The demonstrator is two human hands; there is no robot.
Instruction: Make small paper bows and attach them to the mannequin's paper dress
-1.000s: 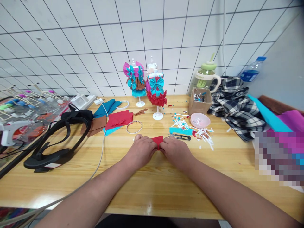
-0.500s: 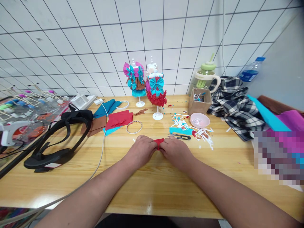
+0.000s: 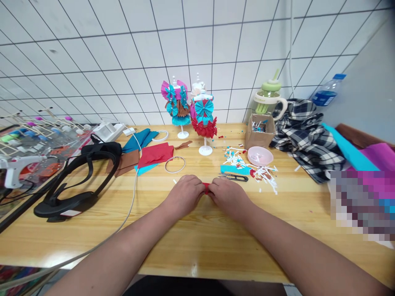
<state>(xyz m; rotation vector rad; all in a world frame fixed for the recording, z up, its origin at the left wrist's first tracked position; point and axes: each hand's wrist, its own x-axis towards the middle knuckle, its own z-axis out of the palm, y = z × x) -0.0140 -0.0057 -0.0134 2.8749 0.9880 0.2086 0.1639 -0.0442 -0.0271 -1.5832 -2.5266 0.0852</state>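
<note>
Between my two hands is a small piece of red crepe paper (image 3: 206, 188), mostly covered by my fingers. My left hand (image 3: 187, 192) pinches its left side and my right hand (image 3: 227, 192) its right side, the fingertips almost meeting just above the table. Thread snips (image 3: 236, 177) lie just beyond my right hand, beside a turquoise paper strip (image 3: 235, 169). Behind stand small dress forms on white bases: one wears a turquoise and red paper dress (image 3: 204, 117), another a purple, turquoise and brown one (image 3: 177, 105).
Left are red sheets (image 3: 156, 155), a tape ring (image 3: 175, 164), a black headset (image 3: 77, 185), a cable (image 3: 134, 193) and a glue gun (image 3: 20, 166). Right are white paper scraps (image 3: 267, 177), a pink bowl (image 3: 260, 156), a cardboard box (image 3: 260, 133) and checked cloth (image 3: 304, 135).
The flat upper edge of the red paper that showed between my hands is now folded down, leaving a smaller bunched bit visible. My hands stay in nearly the same place.
</note>
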